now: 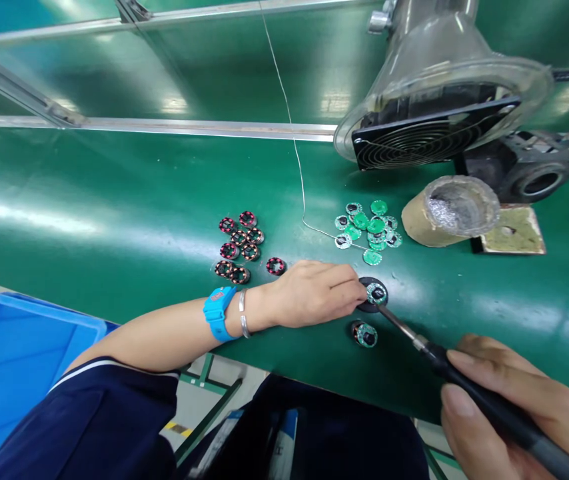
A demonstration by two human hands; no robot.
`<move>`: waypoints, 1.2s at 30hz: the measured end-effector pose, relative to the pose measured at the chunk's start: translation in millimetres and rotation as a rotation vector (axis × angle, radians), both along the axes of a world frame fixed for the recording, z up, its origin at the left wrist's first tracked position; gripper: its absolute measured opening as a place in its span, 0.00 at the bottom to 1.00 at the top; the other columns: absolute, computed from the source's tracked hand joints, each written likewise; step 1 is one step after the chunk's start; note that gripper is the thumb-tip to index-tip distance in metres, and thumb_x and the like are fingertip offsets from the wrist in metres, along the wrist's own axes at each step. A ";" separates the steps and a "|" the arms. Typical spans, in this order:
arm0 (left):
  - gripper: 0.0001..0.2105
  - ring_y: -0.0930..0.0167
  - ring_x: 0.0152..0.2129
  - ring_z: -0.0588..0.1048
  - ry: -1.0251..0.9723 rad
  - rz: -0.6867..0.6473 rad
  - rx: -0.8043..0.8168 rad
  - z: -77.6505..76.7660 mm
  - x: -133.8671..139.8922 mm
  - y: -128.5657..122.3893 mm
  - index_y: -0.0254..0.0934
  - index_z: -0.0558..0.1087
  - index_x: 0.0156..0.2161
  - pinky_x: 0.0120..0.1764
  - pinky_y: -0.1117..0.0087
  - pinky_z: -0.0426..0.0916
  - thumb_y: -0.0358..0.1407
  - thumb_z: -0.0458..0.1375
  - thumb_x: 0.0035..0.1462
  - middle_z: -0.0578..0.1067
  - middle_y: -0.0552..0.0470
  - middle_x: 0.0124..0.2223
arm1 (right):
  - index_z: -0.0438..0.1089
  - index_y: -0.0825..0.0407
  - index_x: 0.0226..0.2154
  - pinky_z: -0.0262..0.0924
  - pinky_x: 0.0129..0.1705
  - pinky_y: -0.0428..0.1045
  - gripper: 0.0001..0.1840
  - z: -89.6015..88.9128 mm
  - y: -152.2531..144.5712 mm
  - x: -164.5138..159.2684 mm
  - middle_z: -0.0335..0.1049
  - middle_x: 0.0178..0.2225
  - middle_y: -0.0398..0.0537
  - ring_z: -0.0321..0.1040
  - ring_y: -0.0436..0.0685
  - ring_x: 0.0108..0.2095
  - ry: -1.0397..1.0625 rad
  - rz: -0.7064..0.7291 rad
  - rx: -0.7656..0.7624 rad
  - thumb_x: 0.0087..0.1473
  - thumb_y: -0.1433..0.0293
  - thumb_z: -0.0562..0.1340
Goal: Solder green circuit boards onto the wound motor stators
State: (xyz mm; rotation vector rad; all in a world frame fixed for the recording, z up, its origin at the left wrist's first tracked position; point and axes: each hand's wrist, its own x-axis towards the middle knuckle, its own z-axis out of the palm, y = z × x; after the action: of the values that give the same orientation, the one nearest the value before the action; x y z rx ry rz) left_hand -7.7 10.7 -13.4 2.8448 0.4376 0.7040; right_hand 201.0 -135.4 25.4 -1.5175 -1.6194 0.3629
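Note:
My right hand (519, 407) is closed around the black handle of a soldering iron (442, 360). Its tip touches, or nearly touches, a small round circuit board (376, 294) with a black centre, on a dark round base (382, 283). From the left, the pinched fingers of my left hand (317, 293) grip the edge of this board; the fingertips partly hide it. Just below stands a copper-wound coil ring with a round board on top (365, 335). One pink-and-black coil ring (276, 266) lies behind my left wrist.
Several coil rings (238, 237) sit in a group at left. Loose green round boards (376, 227) lie behind my hands, with thin solder wire (300, 175) hanging over them. A fume fan hood (429, 133), cardboard tube (422, 217), sponge tray (514, 232) and blue bin (29, 373) surround them.

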 end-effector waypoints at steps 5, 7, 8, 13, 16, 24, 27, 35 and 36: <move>0.05 0.77 0.27 0.75 -0.045 -0.017 -0.012 0.9 -0.1 1.5 0.36 0.71 0.41 0.28 0.74 0.67 0.32 0.53 0.66 0.77 0.56 0.35 | 0.70 0.46 0.43 0.69 0.36 0.52 0.15 0.4 -3.0 -5.2 0.71 0.31 0.44 0.71 0.55 0.33 -0.018 -0.060 -0.005 0.52 0.75 0.64; 0.04 0.77 0.27 0.75 -0.055 -0.023 -0.013 0.7 -0.1 1.8 0.36 0.71 0.41 0.27 0.74 0.67 0.32 0.54 0.65 0.77 0.56 0.35 | 0.71 0.46 0.42 0.69 0.35 0.53 0.14 -0.7 -3.1 -5.0 0.70 0.30 0.44 0.71 0.55 0.32 -0.029 -0.063 -0.003 0.52 0.75 0.64; 0.04 0.77 0.27 0.75 -0.057 -0.023 -0.011 0.6 -0.1 1.9 0.36 0.71 0.41 0.27 0.74 0.67 0.32 0.54 0.65 0.77 0.56 0.35 | 0.71 0.46 0.42 0.69 0.34 0.53 0.14 -1.1 -3.0 -4.7 0.70 0.30 0.44 0.71 0.56 0.32 -0.031 -0.057 0.004 0.52 0.75 0.64; 0.06 0.78 0.29 0.76 -0.008 -0.027 0.007 1.0 -1.4 1.7 0.37 0.71 0.41 0.28 0.75 0.67 0.32 0.51 0.67 0.78 0.56 0.36 | 0.71 0.45 0.42 0.69 0.34 0.53 0.13 -0.5 -2.7 -4.1 0.70 0.30 0.44 0.71 0.56 0.33 -0.031 -0.059 -0.028 0.52 0.73 0.64; 0.07 0.78 0.30 0.76 0.006 -0.028 0.017 0.7 -2.1 1.5 0.37 0.71 0.41 0.28 0.75 0.67 0.32 0.51 0.67 0.78 0.56 0.36 | 0.71 0.45 0.40 0.68 0.33 0.52 0.11 0.5 -3.6 -5.0 0.70 0.30 0.43 0.71 0.56 0.32 -0.052 -0.097 -0.022 0.52 0.72 0.64; 0.07 0.78 0.29 0.76 0.000 -0.034 0.034 1.6 -2.0 1.7 0.36 0.72 0.40 0.27 0.76 0.67 0.32 0.51 0.67 0.78 0.56 0.35 | 0.71 0.45 0.41 0.67 0.34 0.53 0.12 0.1 -3.5 -6.0 0.70 0.30 0.43 0.70 0.55 0.32 -0.073 -0.076 -0.013 0.53 0.73 0.64; 0.07 0.77 0.29 0.75 0.010 -0.047 0.045 2.0 -2.5 2.1 0.36 0.72 0.41 0.28 0.76 0.67 0.32 0.51 0.67 0.77 0.55 0.36 | 0.72 0.45 0.40 0.67 0.33 0.53 0.11 -0.2 -2.7 -6.2 0.70 0.29 0.43 0.71 0.56 0.32 -0.085 -0.087 0.002 0.52 0.73 0.64; 0.06 0.77 0.28 0.75 -0.016 -0.053 0.049 1.1 -2.0 2.1 0.35 0.71 0.41 0.27 0.75 0.67 0.31 0.52 0.66 0.77 0.54 0.36 | 0.70 0.45 0.40 0.68 0.30 0.52 0.11 4.5 0.5 -5.6 0.68 0.27 0.43 0.70 0.55 0.29 -0.050 -0.059 -0.037 0.53 0.73 0.62; 0.06 0.77 0.28 0.75 -0.018 -0.053 0.047 1.0 -1.9 2.0 0.35 0.71 0.41 0.27 0.75 0.67 0.31 0.52 0.66 0.78 0.55 0.36 | 0.70 0.46 0.40 0.68 0.29 0.51 0.11 5.5 1.8 -4.0 0.68 0.26 0.43 0.69 0.54 0.28 -0.027 -0.026 -0.031 0.53 0.73 0.62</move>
State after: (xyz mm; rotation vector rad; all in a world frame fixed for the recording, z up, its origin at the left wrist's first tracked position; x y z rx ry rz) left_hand -9.6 12.7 -12.5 2.8801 0.3467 0.7388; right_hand 197.0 -133.6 30.9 -1.5715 -1.6204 0.3564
